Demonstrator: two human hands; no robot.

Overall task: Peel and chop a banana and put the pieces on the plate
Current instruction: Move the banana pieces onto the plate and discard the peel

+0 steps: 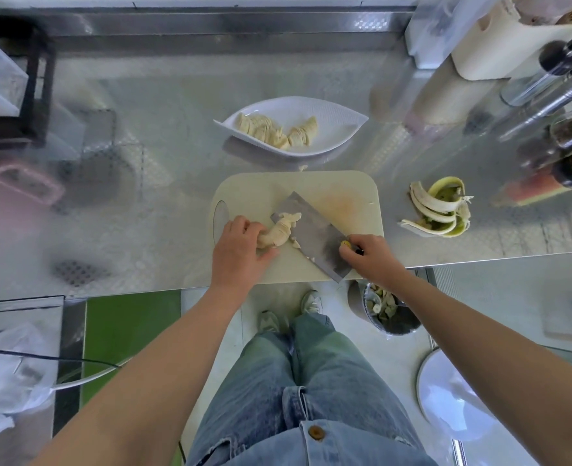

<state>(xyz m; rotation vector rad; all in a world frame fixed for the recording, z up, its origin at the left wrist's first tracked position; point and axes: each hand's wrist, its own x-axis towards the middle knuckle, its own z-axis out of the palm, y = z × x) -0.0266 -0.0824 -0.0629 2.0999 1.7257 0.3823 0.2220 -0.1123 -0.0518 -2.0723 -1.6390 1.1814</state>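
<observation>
A cream cutting board (331, 193) lies at the counter's front edge. On it my left hand (239, 250) curls round a row of banana slices (279, 230) and pushes them against a wide cleaver blade (314, 237), which lies tilted flat on the board. My right hand (372, 257) grips the cleaver's handle at the board's right front corner. Some slices rest on the blade itself. Behind the board a white leaf-shaped plate (338, 122) holds several banana slices (274, 131).
Banana peel (442, 210) lies on the steel counter to the right of the board. Bottles and jars (566, 95) crowd the far right. A bin with scraps (388, 311) stands on the floor below the counter edge. A dark rack (25, 79) stands at the far left.
</observation>
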